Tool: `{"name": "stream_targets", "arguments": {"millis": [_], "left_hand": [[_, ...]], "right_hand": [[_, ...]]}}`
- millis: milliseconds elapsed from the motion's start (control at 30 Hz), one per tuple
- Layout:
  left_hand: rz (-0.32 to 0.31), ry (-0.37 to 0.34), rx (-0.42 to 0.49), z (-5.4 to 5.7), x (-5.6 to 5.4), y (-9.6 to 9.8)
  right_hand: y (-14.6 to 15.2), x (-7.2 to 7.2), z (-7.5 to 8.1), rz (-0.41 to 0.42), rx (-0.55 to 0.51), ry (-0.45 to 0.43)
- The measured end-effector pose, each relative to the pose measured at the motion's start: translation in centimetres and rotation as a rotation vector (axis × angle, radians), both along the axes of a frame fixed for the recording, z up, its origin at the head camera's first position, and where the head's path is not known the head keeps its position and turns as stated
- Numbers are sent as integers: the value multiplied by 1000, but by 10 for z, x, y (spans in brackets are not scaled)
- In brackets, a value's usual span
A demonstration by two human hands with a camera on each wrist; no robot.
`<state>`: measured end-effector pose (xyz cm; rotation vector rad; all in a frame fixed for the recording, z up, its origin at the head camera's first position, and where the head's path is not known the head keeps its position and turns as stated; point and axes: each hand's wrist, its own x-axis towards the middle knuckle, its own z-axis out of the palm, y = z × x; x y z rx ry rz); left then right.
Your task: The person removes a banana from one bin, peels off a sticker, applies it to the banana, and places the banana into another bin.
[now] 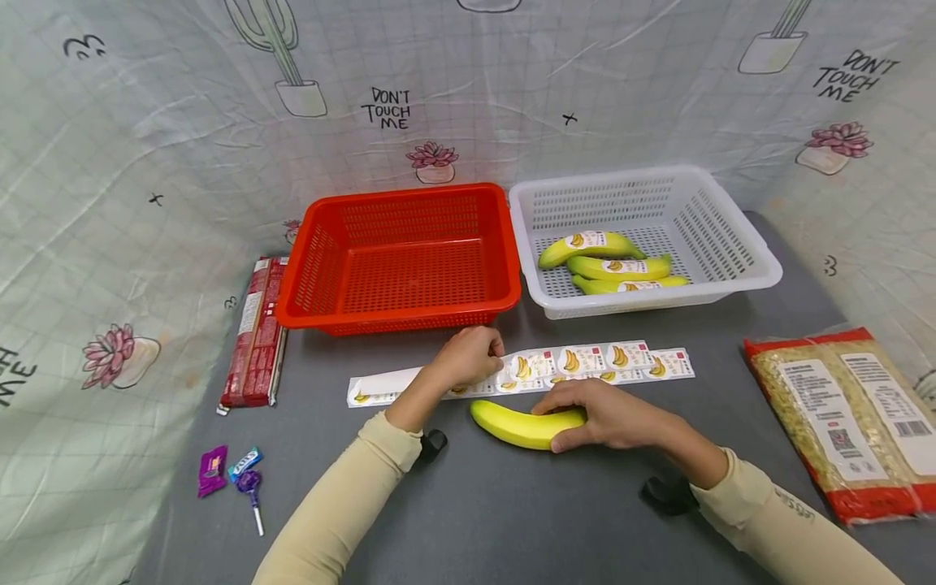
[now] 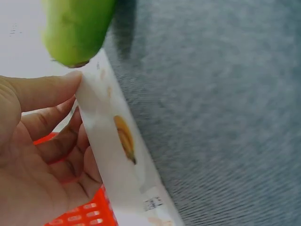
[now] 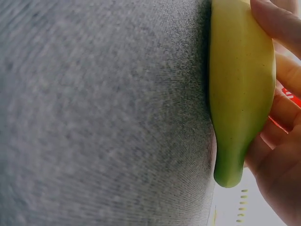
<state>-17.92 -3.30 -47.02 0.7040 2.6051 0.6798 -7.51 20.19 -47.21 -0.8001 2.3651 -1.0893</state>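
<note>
My right hand (image 1: 610, 410) grips the stem end of a yellow banana (image 1: 512, 424) lying on the grey table, thumb on the near side and fingers on the far side. In the right wrist view, the banana's stem (image 3: 229, 174) is green. Just behind it, two strips of banana stickers (image 1: 585, 359) lie across the table, one overlapping the other. My left hand (image 1: 468, 357) pinches the upper strip near its middle. From the left wrist, the thumb and index finger meet at the white strip's edge (image 2: 94, 120), close under the banana's green-tinged tip (image 2: 77, 35).
Behind the strips stand a red basket (image 1: 398, 317) and a white basket (image 1: 658, 296) holding three labelled bananas (image 1: 621, 269). Far left are a red packet (image 1: 254, 341), wrapped candies (image 1: 213, 470) and a lollipop (image 1: 249, 483). A grain bag (image 1: 841, 422) lies at the right.
</note>
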Motion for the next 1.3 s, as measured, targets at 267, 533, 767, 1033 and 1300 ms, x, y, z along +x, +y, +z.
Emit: {"name": "stream_targets", "arguments": {"millis": [267, 533, 767, 1033, 1300], "left_hand": [[-12, -60, 35, 9, -2, -2], [-44, -124, 105, 11, -3, -4], [-59, -195, 138, 18, -4, -6], [-95, -210, 155, 20, -6, -6], [-104, -203, 156, 17, -8, -7]], "right_hand": [[1, 4, 2, -35, 16, 29], [5, -8, 11, -142, -37, 91], [2, -49, 34, -205, 63, 227], [-6, -76, 22, -171, 164, 154], [-14, -78, 15, -177, 136, 177]]}}
